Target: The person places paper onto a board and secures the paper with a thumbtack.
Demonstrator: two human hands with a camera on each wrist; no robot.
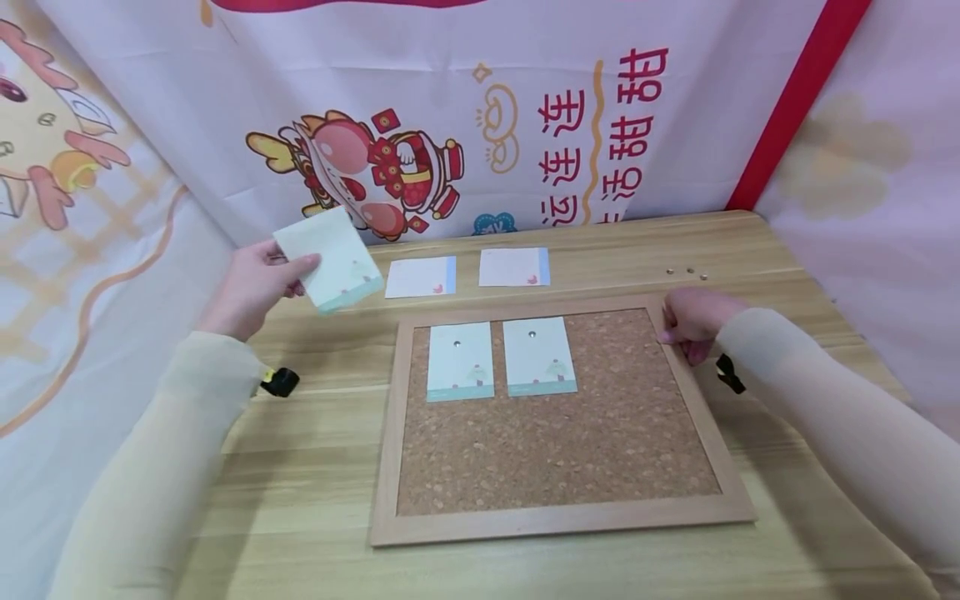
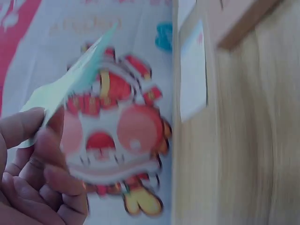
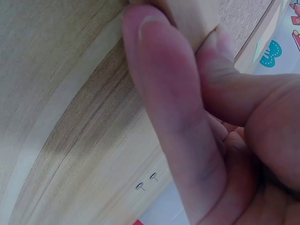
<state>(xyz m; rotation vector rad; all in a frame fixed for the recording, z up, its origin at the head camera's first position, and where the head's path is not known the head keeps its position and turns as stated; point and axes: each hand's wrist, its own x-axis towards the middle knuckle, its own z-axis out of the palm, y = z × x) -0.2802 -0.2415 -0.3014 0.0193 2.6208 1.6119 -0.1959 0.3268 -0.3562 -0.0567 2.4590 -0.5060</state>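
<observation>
My left hand (image 1: 258, 283) pinches a pale green note card (image 1: 330, 258) between thumb and fingers, above the table's back left. In the left wrist view this card (image 2: 70, 84) is seen nearly edge-on. A wood-framed cork board (image 1: 555, 450) lies flat on the table. Two similar cards, a left one (image 1: 459, 367) and a right one (image 1: 538, 362), are fixed on its upper part, each with a thumbtack near its top. My right hand (image 1: 693, 321) grips the board's right frame edge near the upper corner; in the right wrist view the thumb and index finger (image 3: 168, 79) straddle that edge.
Two white cards with blue edges, one (image 1: 420, 277) beside the other (image 1: 514, 267), lie behind the board. Three loose thumbtacks (image 1: 690, 271) sit at the back right of the wooden table (image 1: 315, 467). A printed cloth (image 1: 420, 50) hangs behind.
</observation>
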